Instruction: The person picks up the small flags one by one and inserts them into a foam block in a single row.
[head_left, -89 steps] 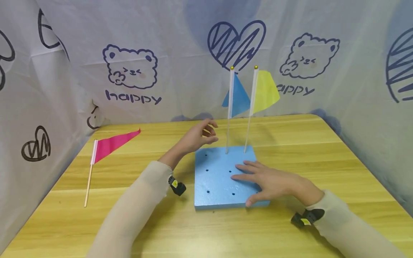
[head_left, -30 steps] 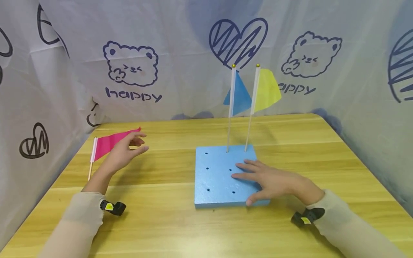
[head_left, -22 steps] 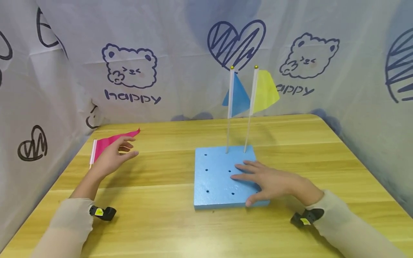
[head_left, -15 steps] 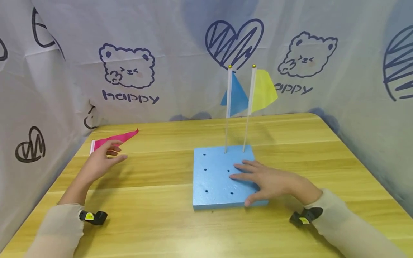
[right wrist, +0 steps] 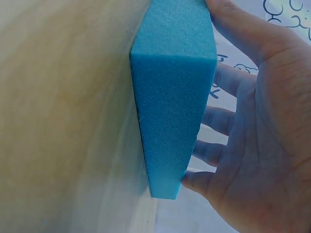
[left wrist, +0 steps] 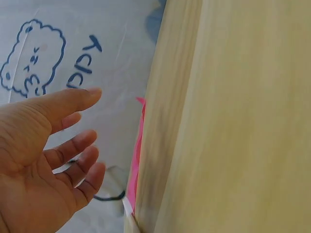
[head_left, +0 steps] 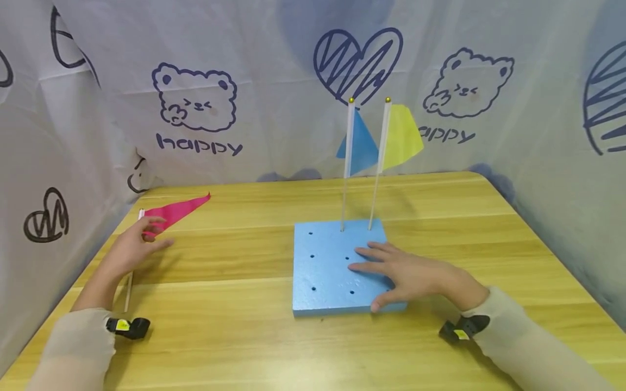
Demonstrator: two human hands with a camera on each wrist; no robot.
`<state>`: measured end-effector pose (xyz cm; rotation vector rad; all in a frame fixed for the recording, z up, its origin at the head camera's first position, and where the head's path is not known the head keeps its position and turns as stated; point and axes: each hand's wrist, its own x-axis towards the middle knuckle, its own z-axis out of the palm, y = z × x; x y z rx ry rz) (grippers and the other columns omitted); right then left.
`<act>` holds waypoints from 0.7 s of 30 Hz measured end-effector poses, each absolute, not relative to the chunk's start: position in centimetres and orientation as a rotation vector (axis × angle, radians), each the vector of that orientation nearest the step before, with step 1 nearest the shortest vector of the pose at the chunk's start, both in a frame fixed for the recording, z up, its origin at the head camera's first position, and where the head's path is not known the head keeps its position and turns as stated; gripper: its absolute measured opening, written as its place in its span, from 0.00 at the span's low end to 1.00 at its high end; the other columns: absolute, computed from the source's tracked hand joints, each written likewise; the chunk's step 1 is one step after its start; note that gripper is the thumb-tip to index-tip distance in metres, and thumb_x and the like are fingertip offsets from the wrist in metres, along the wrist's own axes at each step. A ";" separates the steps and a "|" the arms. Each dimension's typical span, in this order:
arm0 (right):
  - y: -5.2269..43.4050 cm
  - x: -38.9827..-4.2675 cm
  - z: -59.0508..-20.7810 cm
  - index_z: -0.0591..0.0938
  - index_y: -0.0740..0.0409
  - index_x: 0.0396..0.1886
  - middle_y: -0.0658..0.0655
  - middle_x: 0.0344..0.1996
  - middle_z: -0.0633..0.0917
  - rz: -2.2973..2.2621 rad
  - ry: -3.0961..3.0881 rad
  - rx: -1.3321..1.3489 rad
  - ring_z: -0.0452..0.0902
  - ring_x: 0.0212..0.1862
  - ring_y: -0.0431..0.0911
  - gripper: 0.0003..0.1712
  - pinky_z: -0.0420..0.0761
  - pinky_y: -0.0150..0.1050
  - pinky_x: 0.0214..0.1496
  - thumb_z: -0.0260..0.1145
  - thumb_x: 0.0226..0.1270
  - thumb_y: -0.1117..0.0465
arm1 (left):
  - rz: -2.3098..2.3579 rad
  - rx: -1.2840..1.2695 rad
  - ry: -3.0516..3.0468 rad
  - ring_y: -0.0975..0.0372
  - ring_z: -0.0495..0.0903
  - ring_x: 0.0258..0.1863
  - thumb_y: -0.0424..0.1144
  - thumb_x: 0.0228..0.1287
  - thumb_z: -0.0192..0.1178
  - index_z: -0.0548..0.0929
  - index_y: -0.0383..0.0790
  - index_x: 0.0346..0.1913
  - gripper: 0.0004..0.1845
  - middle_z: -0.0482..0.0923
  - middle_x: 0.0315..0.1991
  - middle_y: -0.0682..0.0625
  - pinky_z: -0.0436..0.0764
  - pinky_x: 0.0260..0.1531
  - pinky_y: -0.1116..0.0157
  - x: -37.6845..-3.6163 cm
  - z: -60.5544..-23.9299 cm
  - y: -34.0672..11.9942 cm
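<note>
"What was biggest?"
"The table [head_left: 254,347], then the block [head_left: 327,274] on it."
"And the flags?"
"The blue flag [head_left: 361,146] and yellow flag [head_left: 402,138] stood in the block near its far edge. The pink flag [head_left: 176,210] lay well apart, on the table's left."
"The hands?"
"The right hand [head_left: 413,278] rested spread on the block. The left hand [head_left: 129,250] was over the pink flag, loosely curled, pinching nothing; it seemed not to touch."
"What grip suited?"
"To my mind, a thumb-and-finger pinch on the bare stick [head_left: 128,293], leaving the cloth [head_left: 163,214] uncreased."
</note>
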<state>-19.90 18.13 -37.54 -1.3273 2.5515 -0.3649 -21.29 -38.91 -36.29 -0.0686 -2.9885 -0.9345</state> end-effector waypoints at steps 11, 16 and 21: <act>18.2 -19.9 -37.7 0.64 0.44 0.75 0.59 0.76 0.55 -0.366 2.552 -1.334 0.43 0.75 0.63 0.50 0.52 0.66 0.69 0.64 0.56 0.28 | -0.896 -0.168 -3.085 0.41 0.74 0.48 0.47 0.62 0.68 0.63 0.27 0.67 0.40 0.69 0.55 0.27 0.75 0.40 0.62 -20.5 -37.0 -42.7; 18.2 -19.9 -37.6 0.64 0.44 0.75 0.59 0.76 0.55 -0.369 2.555 -1.337 0.43 0.75 0.64 0.50 0.52 0.66 0.69 0.64 0.56 0.29 | -0.875 -0.260 -3.101 0.50 0.74 0.43 0.44 0.60 0.70 0.65 0.27 0.66 0.38 0.71 0.54 0.28 0.73 0.36 0.68 -20.3 -37.4 -43.6; 18.3 -19.9 -37.7 0.64 0.44 0.75 0.59 0.76 0.56 -0.371 2.556 -1.345 0.43 0.75 0.64 0.50 0.51 0.66 0.69 0.65 0.56 0.29 | -0.931 -0.283 -3.115 0.52 0.71 0.42 0.41 0.60 0.70 0.64 0.26 0.66 0.38 0.68 0.54 0.28 0.72 0.35 0.70 -19.9 -37.5 -44.4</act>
